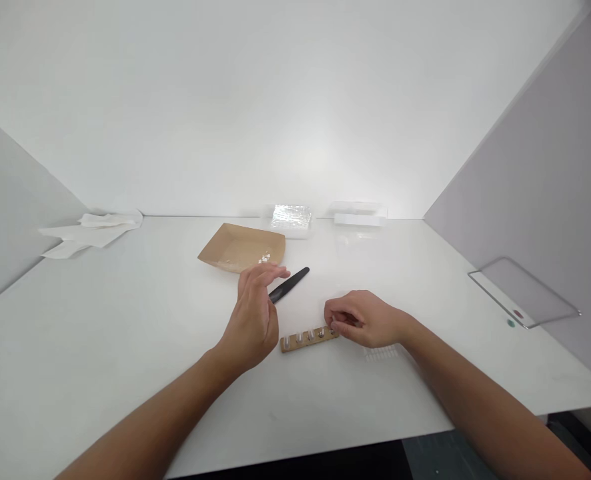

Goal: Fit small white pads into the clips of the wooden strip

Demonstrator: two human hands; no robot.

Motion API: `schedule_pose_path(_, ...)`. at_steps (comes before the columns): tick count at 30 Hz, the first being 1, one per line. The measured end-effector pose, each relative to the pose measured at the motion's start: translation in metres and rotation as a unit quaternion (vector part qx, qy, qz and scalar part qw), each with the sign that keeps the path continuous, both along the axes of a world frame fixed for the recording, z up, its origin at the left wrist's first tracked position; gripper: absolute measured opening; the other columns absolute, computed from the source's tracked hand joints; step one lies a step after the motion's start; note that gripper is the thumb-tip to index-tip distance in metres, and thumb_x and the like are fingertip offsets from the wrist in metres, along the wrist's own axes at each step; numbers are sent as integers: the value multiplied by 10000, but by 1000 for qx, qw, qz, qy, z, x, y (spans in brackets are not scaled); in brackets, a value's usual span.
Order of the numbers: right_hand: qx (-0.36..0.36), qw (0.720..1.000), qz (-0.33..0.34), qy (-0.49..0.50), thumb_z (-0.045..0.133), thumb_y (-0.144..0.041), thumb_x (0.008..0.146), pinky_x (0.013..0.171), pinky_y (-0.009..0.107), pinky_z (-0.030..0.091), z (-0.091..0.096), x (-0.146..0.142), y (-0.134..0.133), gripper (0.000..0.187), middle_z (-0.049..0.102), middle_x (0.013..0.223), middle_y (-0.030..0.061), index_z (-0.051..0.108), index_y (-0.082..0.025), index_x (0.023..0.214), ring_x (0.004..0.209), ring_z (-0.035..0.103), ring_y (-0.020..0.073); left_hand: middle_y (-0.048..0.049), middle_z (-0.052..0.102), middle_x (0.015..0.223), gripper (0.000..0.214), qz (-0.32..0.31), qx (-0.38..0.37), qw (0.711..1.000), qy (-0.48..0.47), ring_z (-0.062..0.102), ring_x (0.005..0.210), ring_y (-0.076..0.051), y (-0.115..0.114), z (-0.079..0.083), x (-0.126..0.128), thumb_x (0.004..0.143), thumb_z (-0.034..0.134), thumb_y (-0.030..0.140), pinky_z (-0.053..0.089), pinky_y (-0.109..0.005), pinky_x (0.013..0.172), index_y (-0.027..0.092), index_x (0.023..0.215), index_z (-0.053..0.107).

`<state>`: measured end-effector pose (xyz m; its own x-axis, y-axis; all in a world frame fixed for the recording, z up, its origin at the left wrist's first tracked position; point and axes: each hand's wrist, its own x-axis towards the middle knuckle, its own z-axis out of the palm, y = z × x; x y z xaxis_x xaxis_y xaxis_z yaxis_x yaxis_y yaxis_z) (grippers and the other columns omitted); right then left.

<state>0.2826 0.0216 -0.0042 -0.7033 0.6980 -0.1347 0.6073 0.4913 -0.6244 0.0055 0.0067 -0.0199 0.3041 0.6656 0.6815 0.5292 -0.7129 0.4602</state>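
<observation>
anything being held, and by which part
Can't be told: the right hand hides any grip at the right end of the brown strip; the left hand, near the black tool, shows no clear hold.

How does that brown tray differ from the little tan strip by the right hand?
The tray is broad with raised sides; the strip is long and narrow. The tray holds a few white bits; the strip carries a row of clear pieces. The tray lies farther back; the strip lies nearer, at the right hand. Both are brownish and on the white table.
</observation>
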Motion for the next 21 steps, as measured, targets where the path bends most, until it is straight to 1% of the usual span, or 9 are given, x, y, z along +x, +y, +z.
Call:
schedule_pose_path(4,-15,1000,0,-5,566,-220,932,623,250,363,1,-1,0,71,564,666,-65,627,-224,895,601,476,108,-123,586,1333,554,-3,-7,1000,-4,468,1378,-278,-2,0,0,922,395,-34,427,-572,1175,217,1415,428)
schedule_pose_path(7,-9,1000,-2,2,579,-218,915,625,254,364,0,-2,1,60,566,665,-61,627,-222,880,600,477,111,-124,577,1308,491,-4,-9,1000,-2,473,1366,-288,-3,2,0,940,417,-2,416,-575,1171,213,1379,458)
schedule_pose_path(11,-5,999,-11,34,607,-209,897,621,249,377,-5,0,3,39,559,665,-57,636,-222,875,614,485,118,-119,588,1256,452,-10,0,1000,-5,483,1340,-289,-2,3,-1,941,433,4,421,-565,1154,213,1341,471)
schedule_pose_path(13,-30,998,-4,61,603,-217,915,610,245,379,-7,2,4,52,560,673,-53,649,-220,888,612,484,118,-116,590,1242,447,-13,2,1000,-7,490,1322,-284,-2,3,-1,937,434,-6,427,-556,1144,214,1323,477)
schedule_pose_path(16,-66,993,9,101,577,-221,950,634,249,407,-9,3,7,100,620,746,-34,675,-216,932,655,519,125,-114,583,1234,432,-16,10,1000,-5,499,1299,-279,-2,3,-1,930,439,-19,432,-548,1133,214,1290,490)
schedule_pose_path(18,-77,990,12,114,569,-214,960,667,257,426,-9,4,7,115,657,799,-21,682,-212,937,701,550,134,-114,578,1224,425,-17,18,1000,-4,504,1285,-277,-2,4,0,924,443,-24,434,-541,1128,209,1275,493)
schedule_pose_path(21,-108,987,10,120,540,-233,997,688,264,446,-10,5,7,167,663,812,-6,688,-202,927,734,578,143,-111,577,1198,422,-21,30,999,-3,510,1258,-274,-3,5,1,919,442,-28,437,-533,1117,206,1266,493)
